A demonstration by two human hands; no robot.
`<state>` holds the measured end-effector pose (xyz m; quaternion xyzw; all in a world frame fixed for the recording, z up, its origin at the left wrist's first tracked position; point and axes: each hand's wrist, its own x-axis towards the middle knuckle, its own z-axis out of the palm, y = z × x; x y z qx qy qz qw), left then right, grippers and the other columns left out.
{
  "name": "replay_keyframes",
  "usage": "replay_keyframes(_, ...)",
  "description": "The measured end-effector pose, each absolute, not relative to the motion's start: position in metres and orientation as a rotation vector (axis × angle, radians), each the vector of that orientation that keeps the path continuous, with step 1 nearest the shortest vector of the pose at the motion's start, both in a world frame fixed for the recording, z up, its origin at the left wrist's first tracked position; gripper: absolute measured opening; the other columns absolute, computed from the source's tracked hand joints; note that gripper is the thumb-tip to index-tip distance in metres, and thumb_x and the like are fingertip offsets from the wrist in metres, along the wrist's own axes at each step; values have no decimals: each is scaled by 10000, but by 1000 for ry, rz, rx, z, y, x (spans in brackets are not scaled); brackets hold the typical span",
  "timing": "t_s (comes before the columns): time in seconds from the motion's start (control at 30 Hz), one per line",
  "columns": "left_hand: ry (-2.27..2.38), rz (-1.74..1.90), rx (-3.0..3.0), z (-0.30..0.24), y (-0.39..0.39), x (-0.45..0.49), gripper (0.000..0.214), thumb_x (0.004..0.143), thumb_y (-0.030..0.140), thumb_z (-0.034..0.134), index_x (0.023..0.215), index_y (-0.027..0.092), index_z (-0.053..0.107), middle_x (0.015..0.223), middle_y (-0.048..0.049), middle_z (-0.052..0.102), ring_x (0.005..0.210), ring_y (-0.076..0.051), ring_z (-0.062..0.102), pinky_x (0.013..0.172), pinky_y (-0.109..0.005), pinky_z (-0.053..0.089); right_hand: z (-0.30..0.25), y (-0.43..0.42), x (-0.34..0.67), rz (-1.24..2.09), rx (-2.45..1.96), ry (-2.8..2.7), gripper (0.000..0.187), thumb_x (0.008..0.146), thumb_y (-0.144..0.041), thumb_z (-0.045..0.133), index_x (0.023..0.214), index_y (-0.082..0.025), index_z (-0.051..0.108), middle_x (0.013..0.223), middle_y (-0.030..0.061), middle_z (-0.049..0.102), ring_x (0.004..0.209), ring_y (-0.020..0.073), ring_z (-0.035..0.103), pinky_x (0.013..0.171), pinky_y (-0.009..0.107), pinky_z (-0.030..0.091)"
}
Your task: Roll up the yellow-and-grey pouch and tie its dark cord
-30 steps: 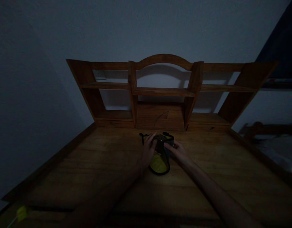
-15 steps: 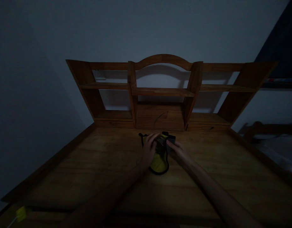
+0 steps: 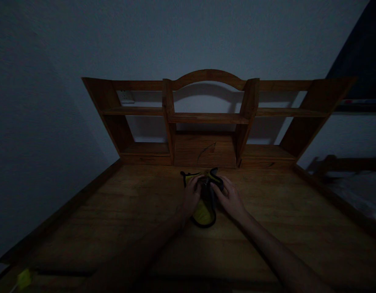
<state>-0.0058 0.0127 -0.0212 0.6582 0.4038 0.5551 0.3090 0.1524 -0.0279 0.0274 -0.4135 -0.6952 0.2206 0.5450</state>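
Observation:
A small yellow pouch with black trim lies on the wooden desk, near its back middle. My left hand rests on the pouch's left side, fingers curled onto its upper end. My right hand presses against the pouch's right side, fingers bent over the dark top part. Both hands grip the pouch between them. The room is dim and what lies between the fingers is hard to make out.
A wooden hutch with shelves and an arched top stands at the back of the desk against a pale wall. A raised rim runs along the desk's left edge. A small yellow item lies at the bottom left.
My right hand has moved left and closed in over the pouch's top. The pouch looks narrower, pressed between both hands. The view shifted slightly.

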Motion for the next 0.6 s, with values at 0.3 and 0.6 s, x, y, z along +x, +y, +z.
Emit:
replay_keyframes(0.3,1092,1445,1723,-24,14,-7,292,909,226,443,1156,232,598,1232,-60,594,1184,-201,514,1062,-401,346,29,-27,152,646,-979,-1736,350,821,-340,628,1166,-282,613,1096,38,667,1010,251,597,927,390,434)
replay_keyframes(0.6,1137,1429,1685,-21,13,-7,270,897,253,484,1129,231,620,1194,-66,613,1159,-220,532,1053,-424,364,18,-21,153,640,-1031,-1640,405,771,-329,681,1164,-257,615,1140,59,658,1030,259,609,933,403,453)
